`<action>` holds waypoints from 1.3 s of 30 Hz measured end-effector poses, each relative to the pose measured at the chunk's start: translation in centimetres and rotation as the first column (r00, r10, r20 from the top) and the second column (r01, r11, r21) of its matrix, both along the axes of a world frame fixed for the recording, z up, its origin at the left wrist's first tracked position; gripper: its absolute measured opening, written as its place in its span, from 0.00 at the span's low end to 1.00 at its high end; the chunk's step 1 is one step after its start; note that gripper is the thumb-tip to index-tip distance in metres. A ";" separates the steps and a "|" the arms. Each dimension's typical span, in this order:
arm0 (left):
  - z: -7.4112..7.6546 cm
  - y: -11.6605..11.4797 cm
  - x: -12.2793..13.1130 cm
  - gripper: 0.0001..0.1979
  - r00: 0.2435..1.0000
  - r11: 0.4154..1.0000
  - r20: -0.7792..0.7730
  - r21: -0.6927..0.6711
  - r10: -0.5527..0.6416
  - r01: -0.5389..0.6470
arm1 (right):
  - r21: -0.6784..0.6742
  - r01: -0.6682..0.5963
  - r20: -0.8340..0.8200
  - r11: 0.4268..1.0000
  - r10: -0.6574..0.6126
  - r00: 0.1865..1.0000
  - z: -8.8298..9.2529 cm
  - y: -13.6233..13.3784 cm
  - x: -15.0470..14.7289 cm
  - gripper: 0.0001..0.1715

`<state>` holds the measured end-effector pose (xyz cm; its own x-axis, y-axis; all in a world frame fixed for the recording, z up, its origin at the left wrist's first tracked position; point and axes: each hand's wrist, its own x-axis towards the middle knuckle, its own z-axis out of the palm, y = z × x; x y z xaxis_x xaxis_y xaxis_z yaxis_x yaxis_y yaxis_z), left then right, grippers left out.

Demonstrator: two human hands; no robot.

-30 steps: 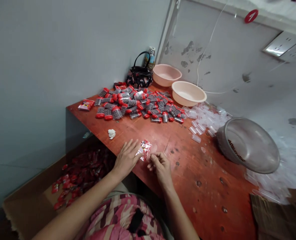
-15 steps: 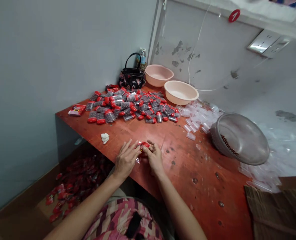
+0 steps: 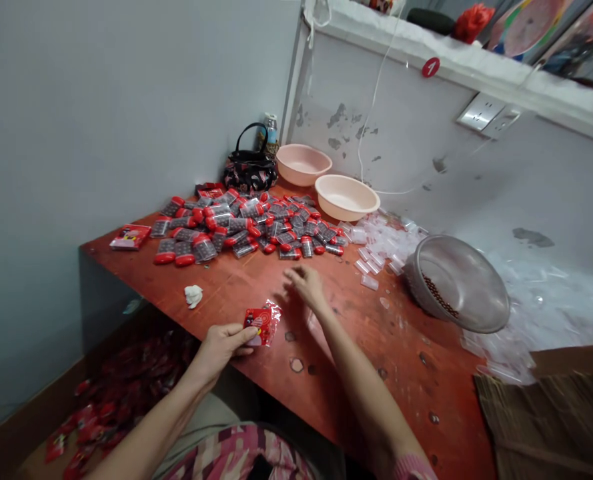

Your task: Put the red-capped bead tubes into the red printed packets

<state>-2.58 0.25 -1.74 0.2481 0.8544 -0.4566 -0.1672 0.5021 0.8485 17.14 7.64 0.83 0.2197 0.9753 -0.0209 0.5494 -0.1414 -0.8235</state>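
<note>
My left hand [image 3: 222, 348] pinches a small red printed packet [image 3: 259, 320] with clear plastic at its right end, over the table's front edge. My right hand [image 3: 306, 287] is above the tabletop, apart from the packet, with its fingers loosely spread and nothing seen in them. Beyond it lies a heap of clear, red-capped containers [image 3: 239, 223] with dark contents. A crumpled white scrap [image 3: 193, 296] rests left of my hands, and another flat red packet [image 3: 130, 237] lies at the table's left corner.
Clear empty tubes [image 3: 376, 257] lie beside a metal bowl [image 3: 459, 283] holding small brown beads. Two plastic basins [image 3: 347, 198] and a black handbag [image 3: 250, 172] stand at the back. Below the table's left edge, a box holds many red packets [image 3: 93, 413].
My hands have parted. The left has drawn back toward me with the red packet, while the right has let go and moved forward. The view has shifted slightly.
</note>
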 end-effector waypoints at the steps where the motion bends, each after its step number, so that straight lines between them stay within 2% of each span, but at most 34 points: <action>1: -0.1 -0.1 0.0 0.08 1.000 1.000 -0.004 -0.009 0.023 -0.023 | 0.017 0.071 0.045 0.997 -0.071 0.996 0.2 1.5 0.8 0.15; 4: 0.0 -0.6 0.2 0.09 0.997 0.995 0.019 -0.057 0.079 -0.078 | 0.029 0.228 0.135 0.973 -0.230 0.964 0.5 5.6 2.8 0.17; 6: 0.1 -0.7 0.3 0.09 0.990 0.989 0.062 -0.095 0.123 -0.117 | 0.008 0.276 0.161 0.961 -0.274 0.948 0.2 7.5 3.6 0.15; 8: 0.2 -0.6 0.4 0.07 0.974 0.974 0.119 -0.138 0.193 -0.177 | -0.022 0.280 0.158 0.960 -0.274 0.949 -0.3 8.5 4.1 0.11; 11: 0.3 0.1 0.4 0.04 0.922 0.936 0.212 -0.211 0.325 -0.281 | -0.044 0.229 0.101 0.972 -0.224 0.969 -1.0 8.4 4.6 0.07; 15: 0.7 1.2 0.8 0.04 0.819 0.868 0.314 -0.302 0.481 -0.394 | -0.008 0.116 -0.057 0.993 -0.116 0.992 -1.3 5.1 4.7 0.11; 19: 1.0 2.1 1.7 0.02 0.733 0.818 0.376 -0.366 0.566 -0.444 | 0.045 0.004 -0.233 0.999 0.007 0.972 -0.9 -1.4 2.8 0.14; 20: 1.0 2.3 1.9 0.02 0.719 0.815 0.394 -0.371 0.572 -0.445 | 0.059 -0.023 -0.283 0.998 0.039 0.958 -0.7 -3.3 2.0 0.13; 22: 1.1 2.3 2.3 0.02 0.698 0.814 0.426 -0.377 0.576 -0.442 | 0.078 -0.080 -0.485 0.994 0.107 0.868 -0.4 -6.8 0.1 0.10; 24: 1.2 2.1 2.7 0.01 0.685 0.812 0.442 -0.384 0.579 -0.439 | 0.044 -0.090 -0.567 0.995 0.099 0.817 -0.3 -9.6 -1.9 0.09; 26: 1.4 1.8 3.1 0.01 0.679 0.812 0.451 -0.383 0.580 -0.440 | 0.027 -0.080 -0.583 0.996 0.081 0.808 -0.4 -11.4 -3.5 0.09; 29: 1.9 1.2 3.7 0.01 0.687 0.829 0.466 -0.355 0.557 -0.432 | 0.035 -0.049 -0.539 0.998 0.060 0.840 -0.9 -12.4 -4.7 0.09; 33: 2.0 0.7 4.1 0.02 0.718 0.856 0.469 -0.323 0.515 -0.403 | 0.055 -0.004 -0.499 0.999 0.030 0.866 -1.3 -12.5 -4.9 0.09; 36: 1.9 0.6 3.9 0.02 0.724 0.869 0.481 -0.293 0.494 -0.398 | 0.064 0.008 -0.527 0.998 0.027 0.850 -1.2 -12.6 -4.7 0.09; 39: 2.0 0.5 3.7 0.04 0.741 0.883 0.479 -0.253 0.470 -0.396 | 0.048 0.000 -0.607 0.999 0.029 0.794 -1.0 -12.6 -4.5 0.10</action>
